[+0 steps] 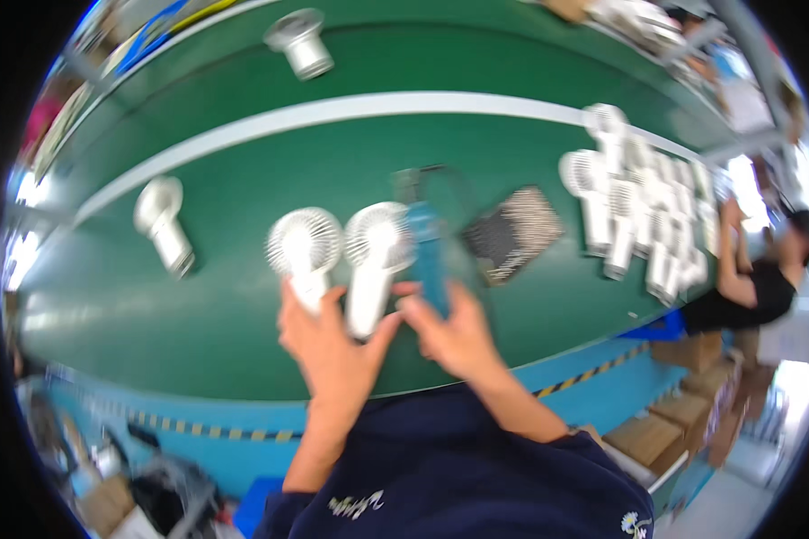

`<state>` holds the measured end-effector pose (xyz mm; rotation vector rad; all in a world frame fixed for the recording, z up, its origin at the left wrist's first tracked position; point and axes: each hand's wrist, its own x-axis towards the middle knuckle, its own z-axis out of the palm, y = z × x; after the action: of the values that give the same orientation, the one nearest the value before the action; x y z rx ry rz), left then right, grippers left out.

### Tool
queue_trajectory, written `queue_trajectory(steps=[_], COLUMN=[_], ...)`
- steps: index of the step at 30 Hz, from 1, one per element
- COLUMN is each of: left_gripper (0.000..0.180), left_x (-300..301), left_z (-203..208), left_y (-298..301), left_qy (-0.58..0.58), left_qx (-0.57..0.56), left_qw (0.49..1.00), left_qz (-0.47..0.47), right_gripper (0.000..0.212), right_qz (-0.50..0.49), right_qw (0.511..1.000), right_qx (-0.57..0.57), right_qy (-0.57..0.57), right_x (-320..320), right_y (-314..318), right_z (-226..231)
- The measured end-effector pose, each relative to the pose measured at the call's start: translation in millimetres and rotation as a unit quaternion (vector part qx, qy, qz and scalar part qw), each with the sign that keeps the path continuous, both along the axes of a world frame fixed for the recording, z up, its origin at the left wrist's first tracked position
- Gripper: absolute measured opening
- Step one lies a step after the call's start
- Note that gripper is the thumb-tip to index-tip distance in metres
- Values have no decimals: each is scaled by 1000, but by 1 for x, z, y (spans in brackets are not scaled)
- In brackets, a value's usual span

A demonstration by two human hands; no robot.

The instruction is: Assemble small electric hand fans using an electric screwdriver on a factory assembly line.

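My left hand [331,346] is closed around the lower handles of two white handheld fans. The left fan [304,247] lies between its fingers, and the right fan [373,256] has its handle end between my index finger and thumb. Both round grilles face up and point away from me. My right hand [458,337] grips a teal stick-shaped tool [430,260] just right of the second fan; blur hides its exact kind. Beyond the tool's far end lie a small grey-green block [407,184] and a dark cord.
A dark tray with many small light pieces [517,234] lies right of the tool. Several white fans [634,202] are bunched at the right. Single fans lie at the left [164,225] and far side [304,45] of the green table [171,332]. A co-worker [755,278] sits at right, near cardboard boxes [647,436].
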<state>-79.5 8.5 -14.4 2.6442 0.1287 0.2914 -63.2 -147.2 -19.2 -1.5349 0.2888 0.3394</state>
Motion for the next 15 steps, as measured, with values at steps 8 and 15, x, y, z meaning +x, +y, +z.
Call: queue_trajectory(steps=[8, 15], left_gripper=[51, 41], left_x=[17, 38], left_z=[5, -2], left_y=[7, 16], left_qy=[42, -24], left_qx=[79, 94], left_qw=[996, 991], left_qz=[-3, -94], right_gripper=[37, 33], right_qz=[43, -39], right_qw=[989, 983], right_qx=[4, 60], right_qy=[-143, -170], right_x=[-1, -22], right_y=[14, 3], right_z=[-4, -4])
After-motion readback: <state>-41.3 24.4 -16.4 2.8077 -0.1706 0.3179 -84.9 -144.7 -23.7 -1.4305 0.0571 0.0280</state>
